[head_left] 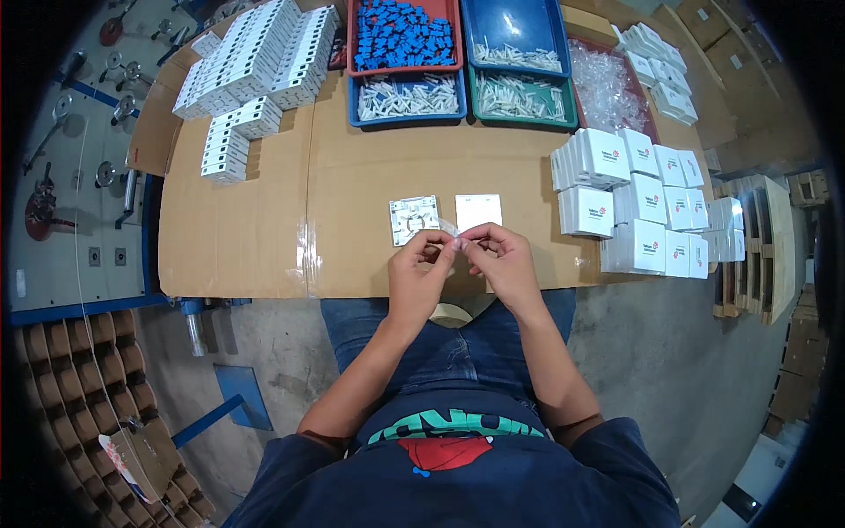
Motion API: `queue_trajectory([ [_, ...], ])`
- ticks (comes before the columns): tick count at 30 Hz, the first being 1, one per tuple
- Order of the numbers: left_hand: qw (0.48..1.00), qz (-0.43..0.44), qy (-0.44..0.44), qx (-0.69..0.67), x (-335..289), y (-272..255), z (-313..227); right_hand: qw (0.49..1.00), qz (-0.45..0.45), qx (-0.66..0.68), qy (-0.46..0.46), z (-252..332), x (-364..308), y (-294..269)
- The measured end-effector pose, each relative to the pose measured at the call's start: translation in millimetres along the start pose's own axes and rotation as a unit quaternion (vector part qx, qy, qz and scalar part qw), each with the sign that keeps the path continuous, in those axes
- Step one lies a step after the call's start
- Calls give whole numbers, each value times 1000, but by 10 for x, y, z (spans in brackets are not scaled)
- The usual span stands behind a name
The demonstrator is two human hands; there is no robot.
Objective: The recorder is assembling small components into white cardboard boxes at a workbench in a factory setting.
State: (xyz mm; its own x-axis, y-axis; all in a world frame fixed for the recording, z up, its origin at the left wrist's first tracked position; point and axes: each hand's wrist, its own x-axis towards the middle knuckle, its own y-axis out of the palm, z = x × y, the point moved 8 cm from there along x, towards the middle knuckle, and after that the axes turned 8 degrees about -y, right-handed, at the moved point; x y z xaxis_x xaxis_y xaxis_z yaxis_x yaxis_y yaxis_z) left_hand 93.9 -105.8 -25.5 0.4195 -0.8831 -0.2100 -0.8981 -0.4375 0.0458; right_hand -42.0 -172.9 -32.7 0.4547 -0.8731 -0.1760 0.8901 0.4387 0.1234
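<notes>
Pinches a small pale piece [448, 227] at the tips of the left hand [419, 269] and the right hand [506, 264], right between them, with fingers squeezed close. Has a white part with bits inside [413, 215] just past the left hand, and a flat white square [479, 209] just past the right hand. Farther off, on brown cardboard [251, 238], has white stacks [238, 75] at each side and 5 trays [515, 26] at the back.
</notes>
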Motion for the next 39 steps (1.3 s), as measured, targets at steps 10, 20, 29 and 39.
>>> queue_trajectory([
  [10, 997, 24, -68, 4, 16, -66, 133, 995, 23, -88, -46, 70, -45, -10],
  [20, 996, 6, -11, 94, -34, -100, -39, 987, -2, -112, -112, 218, -83, -5],
  [29, 970, -35, 46, 236, -70, -101, -252, 856, 21, -406, -320, 493, -243, 154],
  [39, 998, -5, -16, -64, 77, -200, 39, 990, 108, 28, -88, 170, -178, 65],
])
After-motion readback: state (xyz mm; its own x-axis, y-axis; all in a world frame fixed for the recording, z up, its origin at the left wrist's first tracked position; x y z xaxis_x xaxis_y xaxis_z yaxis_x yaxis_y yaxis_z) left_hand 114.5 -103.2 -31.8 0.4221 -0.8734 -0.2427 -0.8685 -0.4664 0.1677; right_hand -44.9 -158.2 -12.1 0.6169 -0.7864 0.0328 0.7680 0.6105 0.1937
